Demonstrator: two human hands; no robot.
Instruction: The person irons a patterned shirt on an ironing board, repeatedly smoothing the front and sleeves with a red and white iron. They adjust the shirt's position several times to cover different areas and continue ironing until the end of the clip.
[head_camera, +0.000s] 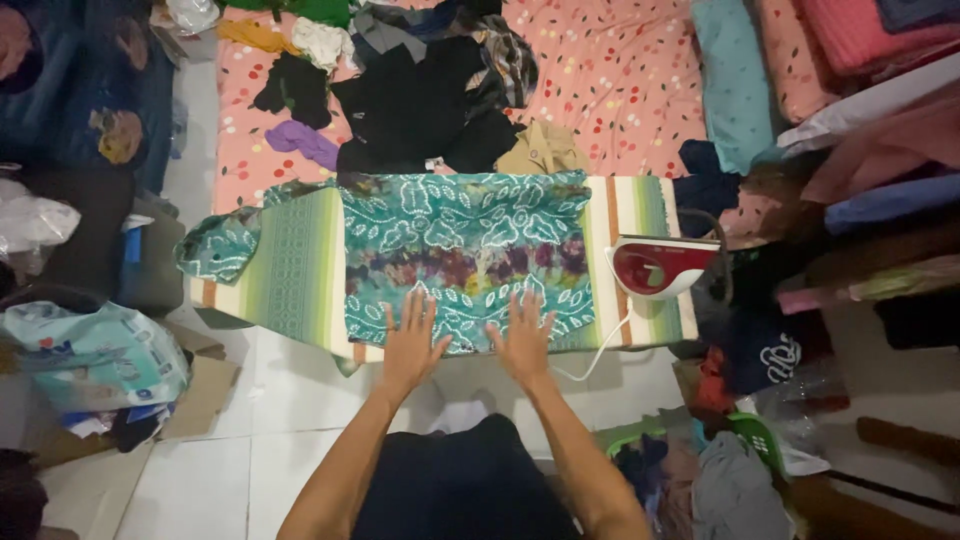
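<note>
— Where is the garment lying relative to the hands?

— The teal batik-patterned cloth (465, 255) is lying spread over the striped ironing board (290, 270), directly under and just beyond both hands. Its long axis is running left to right across the board, crosswise to the forearms, with one end hanging off the board's left tip.

— And the hands themselves?

— The left hand (412, 340) is pressing flat on the near hem, fingers spread, released, grasping nothing. The right hand (522, 335) is doing the same just beside it, palm down and open. Both are touching the cloth's near edge; neither is nearer than the other.

— What about the iron?

— The red and white iron (660, 265) is sitting on the board's right end, just past the cloth's right edge. The right hand is the nearer one to it; its white cord (600, 350) is trailing off the board's near edge.

— Counts?

— One cloth on the board, one iron, one board, two hands. Beyond the board, a pile of dark clothes (420, 95) is lying on the pink spotted bedsheet (620, 70); I'm not able to count those pieces.
</note>
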